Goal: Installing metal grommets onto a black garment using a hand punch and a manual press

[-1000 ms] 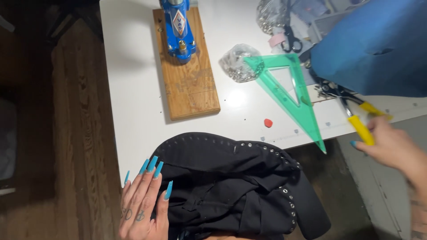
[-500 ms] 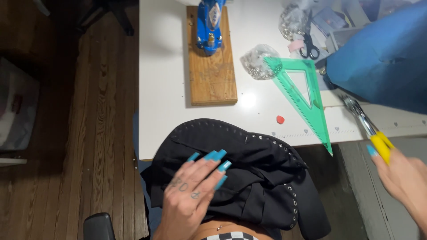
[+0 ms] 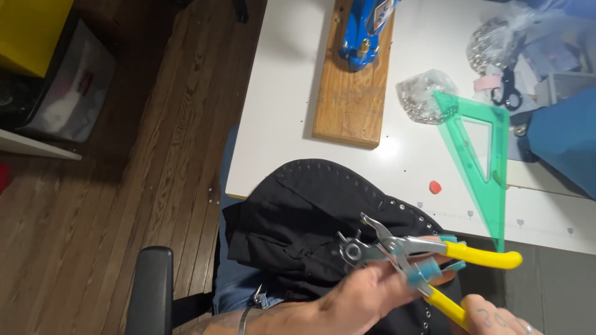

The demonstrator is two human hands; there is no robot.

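The left hand comes in from the bottom edge and its fingers with turquoise nails touch the metal punch pliers with yellow handles near the pivot. The hand is partly blurred, so I cannot tell if its grip is clenched on the tool or only lies against it. The right hand is cut off at the bottom right corner; only some knuckles show beside the lower yellow handle, and I cannot tell its grip either. The pliers are in the air above the black studded fabric, which lies half on the near edge of the white desk and half on the person's lap.

Farther on the desk lie a wooden board with a blue press tool on it, cut by the top edge, a green transparent triangle ruler, a small red piece, and a clear bag of metal parts. A blue cloth covers the right side. Black scissors are half hidden among the things there.
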